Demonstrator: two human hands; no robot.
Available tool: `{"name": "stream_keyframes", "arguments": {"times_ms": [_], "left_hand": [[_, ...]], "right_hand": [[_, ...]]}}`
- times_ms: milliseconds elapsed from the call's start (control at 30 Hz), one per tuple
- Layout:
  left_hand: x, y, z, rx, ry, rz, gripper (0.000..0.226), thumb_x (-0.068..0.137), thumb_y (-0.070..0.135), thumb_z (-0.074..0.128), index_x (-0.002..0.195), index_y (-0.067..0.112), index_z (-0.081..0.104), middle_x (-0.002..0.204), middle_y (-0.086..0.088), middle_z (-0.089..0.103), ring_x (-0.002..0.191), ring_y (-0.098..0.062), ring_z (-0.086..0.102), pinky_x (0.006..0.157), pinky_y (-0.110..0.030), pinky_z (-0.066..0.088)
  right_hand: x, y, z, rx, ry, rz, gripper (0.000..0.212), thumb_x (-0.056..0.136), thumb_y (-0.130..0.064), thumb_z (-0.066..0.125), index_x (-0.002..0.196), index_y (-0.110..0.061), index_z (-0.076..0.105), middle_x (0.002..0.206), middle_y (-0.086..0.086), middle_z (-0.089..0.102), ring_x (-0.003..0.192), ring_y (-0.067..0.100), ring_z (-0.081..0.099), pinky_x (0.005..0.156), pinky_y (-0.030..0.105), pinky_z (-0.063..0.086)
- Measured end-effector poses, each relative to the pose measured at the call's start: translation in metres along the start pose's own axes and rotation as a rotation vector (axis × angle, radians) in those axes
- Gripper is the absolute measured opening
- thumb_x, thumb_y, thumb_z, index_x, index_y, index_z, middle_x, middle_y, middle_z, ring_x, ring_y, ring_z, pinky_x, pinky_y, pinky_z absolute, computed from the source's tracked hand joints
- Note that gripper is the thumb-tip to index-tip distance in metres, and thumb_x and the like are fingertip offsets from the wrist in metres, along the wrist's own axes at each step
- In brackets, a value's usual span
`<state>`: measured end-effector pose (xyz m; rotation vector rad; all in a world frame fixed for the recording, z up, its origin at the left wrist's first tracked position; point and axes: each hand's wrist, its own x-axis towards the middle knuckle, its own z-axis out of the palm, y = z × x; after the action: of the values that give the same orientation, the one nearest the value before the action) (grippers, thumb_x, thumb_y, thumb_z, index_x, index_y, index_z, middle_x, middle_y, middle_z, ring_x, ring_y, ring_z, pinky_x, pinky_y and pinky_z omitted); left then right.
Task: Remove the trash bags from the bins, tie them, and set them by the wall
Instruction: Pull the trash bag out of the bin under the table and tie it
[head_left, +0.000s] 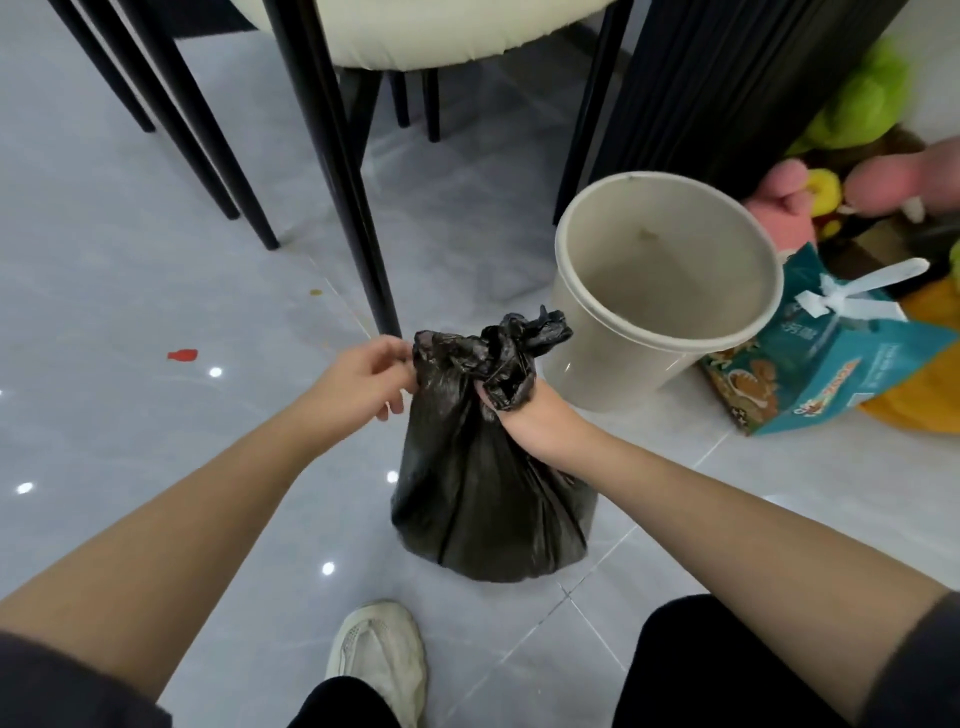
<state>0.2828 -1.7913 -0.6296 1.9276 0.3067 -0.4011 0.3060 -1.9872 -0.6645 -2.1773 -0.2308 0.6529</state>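
A full black trash bag (483, 499) stands on the grey tiled floor in the middle of the view, its top gathered and twisted into a bunch. My left hand (363, 379) pinches the left side of the bunched top. My right hand (524, 410) grips the neck of the bag from the right, with a flap of plastic draped over its fingers. Just behind and right of the bag stands a beige round bin (670, 338), with no liner inside.
Black chair legs (358, 218) stand right behind the bag, with more at the back left. A teal gift bag (826, 374) and soft toys (852, 182) lie to the right of the bin. A small red scrap (183, 355) lies on the floor at left. My shoe (379, 660) is below the bag.
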Motion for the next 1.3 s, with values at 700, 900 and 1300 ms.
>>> {"name": "stream_keyframes", "arguments": {"times_ms": [700, 900, 1300], "left_hand": [[-0.008, 0.031, 0.005, -0.270, -0.145, 0.086, 0.012, 0.096, 0.007, 0.049, 0.085, 0.003, 0.055, 0.073, -0.004, 0.064, 0.063, -0.011, 0.064, 0.065, -0.025, 0.059], [-0.005, 0.023, 0.010, -0.459, -0.212, 0.061, 0.012, 0.098, 0.009, 0.046, 0.098, 0.001, 0.054, 0.089, -0.015, 0.067, 0.075, -0.018, 0.068, 0.073, -0.027, 0.057], [0.016, -0.118, 0.051, 0.565, 0.027, 0.178, 0.129, 0.051, 0.092, 0.049, 0.150, 0.029, -0.004, 0.160, 0.000, 0.005, 0.147, -0.017, 0.007, 0.116, -0.051, 0.019]], "right_hand": [[0.002, 0.002, 0.001, 0.197, -0.215, -0.175, 0.060, 0.073, -0.037, 0.079, 0.127, -0.025, 0.056, 0.128, -0.008, 0.060, 0.120, 0.002, 0.053, 0.104, 0.024, 0.042], [0.011, 0.007, 0.017, 0.387, -0.126, -0.150, 0.047, 0.078, -0.007, 0.075, 0.117, -0.026, 0.058, 0.123, -0.001, 0.062, 0.113, 0.007, 0.057, 0.102, 0.026, 0.045], [0.029, 0.031, 0.039, 0.516, -0.101, 0.004, 0.032, 0.083, -0.016, 0.071, 0.114, -0.021, 0.065, 0.115, -0.003, 0.069, 0.105, 0.008, 0.064, 0.093, 0.025, 0.050]]}}
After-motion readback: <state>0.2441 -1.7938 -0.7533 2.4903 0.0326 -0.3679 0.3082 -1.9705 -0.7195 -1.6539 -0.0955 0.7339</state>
